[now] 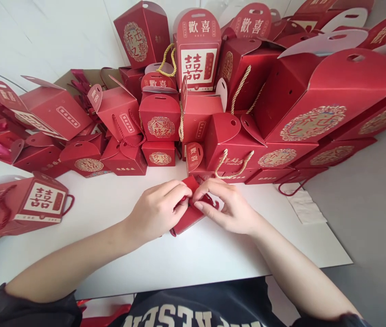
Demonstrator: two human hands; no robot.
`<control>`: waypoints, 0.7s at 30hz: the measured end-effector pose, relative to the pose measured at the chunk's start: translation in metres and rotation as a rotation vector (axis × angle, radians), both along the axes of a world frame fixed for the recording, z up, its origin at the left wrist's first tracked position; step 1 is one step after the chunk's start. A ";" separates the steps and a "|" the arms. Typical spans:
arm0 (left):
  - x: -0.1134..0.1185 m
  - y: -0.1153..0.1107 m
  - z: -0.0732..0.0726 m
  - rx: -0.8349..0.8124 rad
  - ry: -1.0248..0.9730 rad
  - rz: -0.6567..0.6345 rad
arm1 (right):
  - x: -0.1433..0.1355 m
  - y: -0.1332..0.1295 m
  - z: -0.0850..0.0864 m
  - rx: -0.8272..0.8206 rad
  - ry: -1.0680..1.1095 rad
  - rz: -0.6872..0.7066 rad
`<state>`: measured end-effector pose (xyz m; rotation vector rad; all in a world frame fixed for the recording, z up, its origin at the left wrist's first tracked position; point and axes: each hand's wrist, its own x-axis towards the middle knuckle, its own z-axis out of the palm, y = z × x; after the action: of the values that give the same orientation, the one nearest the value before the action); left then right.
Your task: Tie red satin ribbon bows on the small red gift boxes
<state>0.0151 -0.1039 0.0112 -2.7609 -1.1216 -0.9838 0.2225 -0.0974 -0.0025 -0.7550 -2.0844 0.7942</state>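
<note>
Red box [189, 220] in pinch of both hands [160, 206] [230, 204]

white table [93, 200], smooth-topped, with a straight front edge. behind the table stands a pale, faintly veined wall [49, 32] crossed by thin seams. to the table's right, a plain grey surface [366, 209]. soft, pale light falls across the table and wall.

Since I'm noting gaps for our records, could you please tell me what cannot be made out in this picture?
- Head view: small red box, partly covered by the left hand and right hand.
- Head view: whatever the fingers may grip, hidden behind them.
- Head view: far-left white-labelled box, cut off by the left edge.
- Head view: shirt lettering, cut off by the bottom edge.
</note>
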 end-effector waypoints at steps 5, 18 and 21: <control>-0.009 0.017 0.002 0.165 0.019 -0.218 | 0.001 0.000 -0.002 -0.095 -0.035 -0.137; -0.011 0.015 0.018 0.540 0.251 -0.305 | -0.009 -0.009 -0.006 -0.263 0.147 -0.252; -0.013 0.010 0.026 0.398 0.349 -0.066 | -0.011 -0.009 -0.007 -0.244 0.139 -0.270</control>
<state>0.0017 -0.0934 0.0376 -2.5200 -0.7009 -0.6097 0.2118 -0.1066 -0.0093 -1.0562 -1.7350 0.9287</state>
